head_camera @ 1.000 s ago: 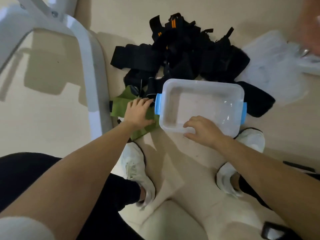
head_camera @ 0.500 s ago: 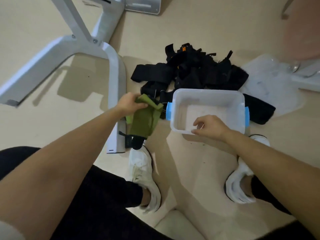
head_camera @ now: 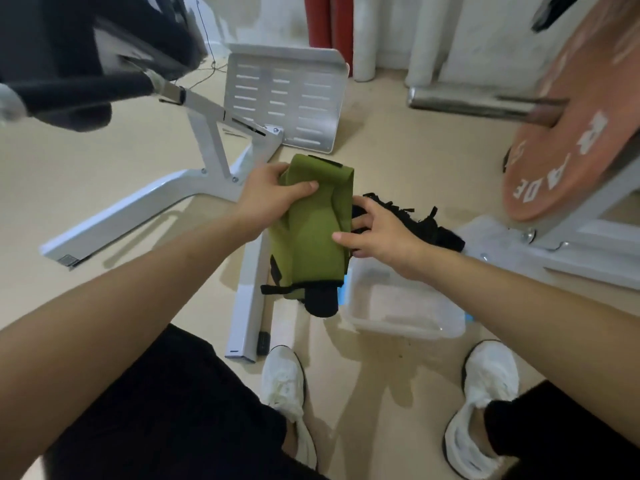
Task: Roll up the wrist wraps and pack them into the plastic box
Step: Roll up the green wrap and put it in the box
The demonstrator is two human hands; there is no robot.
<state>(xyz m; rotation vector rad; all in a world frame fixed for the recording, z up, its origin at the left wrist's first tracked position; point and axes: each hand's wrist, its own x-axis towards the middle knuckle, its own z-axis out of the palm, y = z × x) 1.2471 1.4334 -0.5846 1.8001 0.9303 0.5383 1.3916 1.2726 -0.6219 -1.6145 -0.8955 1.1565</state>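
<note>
A green wrist wrap (head_camera: 311, 233) with a black end hangs folded in the air in front of me. My left hand (head_camera: 270, 195) grips its upper left part, thumb across the front. At the wrap's right edge my right hand (head_camera: 377, 226) touches it with fingers spread. Below the right forearm, on the floor, lies a clear plastic box (head_camera: 401, 303) with blue clips; nothing shows inside it. A pile of black wrist wraps (head_camera: 426, 226) lies behind the box, partly hidden by my right hand.
A white bench frame (head_camera: 166, 199) runs across the floor at left, one leg (head_camera: 247, 299) ending near my left shoe (head_camera: 287, 393). A weight plate (head_camera: 571, 133) on a bar stands at right. The clear lid (head_camera: 498, 244) lies right of the pile.
My left hand has lifted the green wrap off the floor and up to chest height. My right hand has left the box rim and come up to the wrap. The view has tilted upward.
</note>
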